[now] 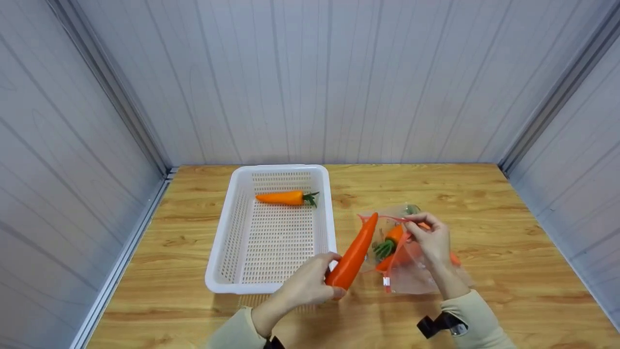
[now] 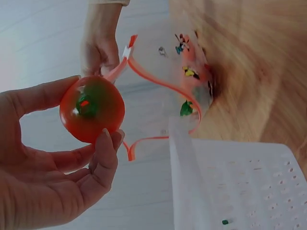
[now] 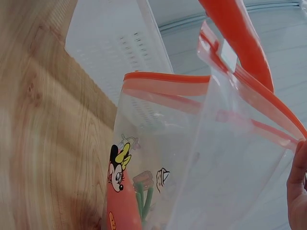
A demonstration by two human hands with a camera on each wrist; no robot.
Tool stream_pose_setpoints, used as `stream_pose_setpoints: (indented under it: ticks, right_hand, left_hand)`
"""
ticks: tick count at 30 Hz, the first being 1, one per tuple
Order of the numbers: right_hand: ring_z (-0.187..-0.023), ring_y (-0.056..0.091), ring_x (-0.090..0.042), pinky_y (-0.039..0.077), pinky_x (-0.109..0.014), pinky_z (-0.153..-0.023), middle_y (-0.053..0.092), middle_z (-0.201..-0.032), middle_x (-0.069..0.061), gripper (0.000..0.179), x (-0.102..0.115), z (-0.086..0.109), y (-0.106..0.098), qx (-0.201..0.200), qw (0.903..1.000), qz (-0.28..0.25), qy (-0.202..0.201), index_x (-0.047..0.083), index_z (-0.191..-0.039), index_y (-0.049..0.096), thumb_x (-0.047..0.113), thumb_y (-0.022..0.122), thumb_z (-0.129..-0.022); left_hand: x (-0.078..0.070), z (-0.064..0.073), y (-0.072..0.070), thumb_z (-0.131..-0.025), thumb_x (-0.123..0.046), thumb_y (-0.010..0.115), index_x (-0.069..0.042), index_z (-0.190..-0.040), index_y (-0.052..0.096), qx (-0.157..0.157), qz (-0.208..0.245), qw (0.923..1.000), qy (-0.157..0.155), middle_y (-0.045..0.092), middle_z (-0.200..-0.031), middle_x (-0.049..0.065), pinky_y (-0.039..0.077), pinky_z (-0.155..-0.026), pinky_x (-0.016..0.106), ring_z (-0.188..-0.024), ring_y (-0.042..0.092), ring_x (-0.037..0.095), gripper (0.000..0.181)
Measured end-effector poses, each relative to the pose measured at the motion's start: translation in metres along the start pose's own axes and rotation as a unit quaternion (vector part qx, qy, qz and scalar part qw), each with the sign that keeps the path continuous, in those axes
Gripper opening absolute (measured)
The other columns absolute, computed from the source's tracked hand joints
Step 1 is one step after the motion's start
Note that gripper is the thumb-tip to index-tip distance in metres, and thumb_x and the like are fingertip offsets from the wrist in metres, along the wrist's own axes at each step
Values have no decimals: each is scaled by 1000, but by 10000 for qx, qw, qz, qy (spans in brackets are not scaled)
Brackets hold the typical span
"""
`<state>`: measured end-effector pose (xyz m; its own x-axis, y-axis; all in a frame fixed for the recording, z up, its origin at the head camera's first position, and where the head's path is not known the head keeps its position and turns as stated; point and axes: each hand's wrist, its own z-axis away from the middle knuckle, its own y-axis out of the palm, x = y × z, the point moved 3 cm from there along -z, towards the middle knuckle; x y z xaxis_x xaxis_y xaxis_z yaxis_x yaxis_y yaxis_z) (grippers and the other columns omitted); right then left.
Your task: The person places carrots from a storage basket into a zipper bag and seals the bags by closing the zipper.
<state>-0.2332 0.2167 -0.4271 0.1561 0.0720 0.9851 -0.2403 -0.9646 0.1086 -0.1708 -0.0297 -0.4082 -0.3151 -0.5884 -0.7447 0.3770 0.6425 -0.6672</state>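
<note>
While right hand [image 1: 431, 242] pinches zip bag [image 1: 417, 282] by open mouth, left hand [image 1: 310, 281] curls round large carrot [image 1: 356, 254] between basket [image 1: 242, 289] and bag; step looks like bagging; next calls for tip angled into mouth.

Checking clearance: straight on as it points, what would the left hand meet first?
Likely the clear plastic zip bag with red edging; the long orange carrot in the left hand leads. Depth is unclear.

You wear a pale beige left sleeve [image 1: 236, 330] and matching right sleeve [image 1: 479, 322], a black wrist camera [image 1: 440, 324] with a silvery patch [image 1: 459, 329] on the right, and a black fitting [image 1: 274, 343] on the left.
</note>
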Motion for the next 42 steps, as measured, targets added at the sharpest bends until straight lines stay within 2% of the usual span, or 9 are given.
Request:
stream_pose_setpoints:
  ticks: [7,11,17,24,30,34,35,41,42]
  right_hand:
    - [-49,52,-13,47,-22,-46,61,-79,-6,15,1,1,0,-14,10000,-99,-1,-18,-94,54,-12,55,-80]
    - [-49,53,-13,47,-22,-45,62,-79,-7,10,-3,0,-2,93,9995,-127,-264,-14,-89,58,-10,57,-79]
    - [-53,55,-17,48,-23,-45,61,-82,-13,10,-36,-17,-16,609,9926,-706,-773,-5,-87,64,-3,63,-78]
    - [-50,54,-15,49,-24,-46,61,-84,-13,18,-51,-22,-21,301,9974,-412,-514,-6,-89,62,5,68,-76]
    - [-51,55,-16,49,-25,-48,61,-84,-13,25,-46,-18,-19,313,9978,-429,-399,-7,-91,61,10,70,-75]
    - [-51,55,-16,50,-25,-48,61,-86,-14,23,-57,-24,-23,411,9965,-574,-440,-6,-92,61,9,69,-76]
    - [-51,55,-15,50,-25,-48,61,-86,-13,22,-51,-21,-20,374,9973,-516,-368,-9,-93,59,6,67,-78]
    - [-51,53,-17,49,-25,-47,60,-85,-16,21,-59,-26,-22,258,9978,-485,-366,-10,-93,59,3,66,-77]
    - [-51,54,-17,49,-25,-46,60,-86,-16,21,-69,-31,-26,308,9971,-526,-455,-8,-92,60,5,68,-76]
  left_hand:
    - [2,-1,11,-62,-19,70,-6,-109,57,313,-451,9985,92,51,-79,-4,41,-58,21,-67,47,7,50]
    - [4,-9,15,-62,-20,70,-5,-107,58,370,-558,9978,25,52,-77,-3,41,-57,21,-65,48,7,49]
    - [6,-24,20,-62,-17,71,0,-111,56,331,-448,9981,-261,55,-81,1,43,-57,22,-66,50,9,54]
    - [0,-44,27,-64,-12,67,1,-111,55,326,-87,9978,-575,56,-80,3,45,-54,25,-65,52,13,50]
    - [-6,-62,35,-64,-8,64,0,-102,59,264,66,9971,-714,57,-75,2,45,-51,25,-61,52,13,38]
    - [-7,-75,41,-65,-10,64,-1,-95,59,207,131,9957,-897,56,-71,2,44,-49,25,-57,52,13,31]
    - [-8,-79,42,-65,-11,64,-2,-93,59,187,114,9956,-914,55,-70,2,44,-48,25,-56,51,13,30]
    - [-10,-96,50,-68,-16,62,-6,-83,57,109,-349,9937,-1059,52,-66,0,40,-46,24,-53,48,13,19]
    - [-11,-98,51,-68,-16,62,-7,-81,56,96,-423,9931,-1090,52,-65,0,39,-46,23,-52,48,13,17]
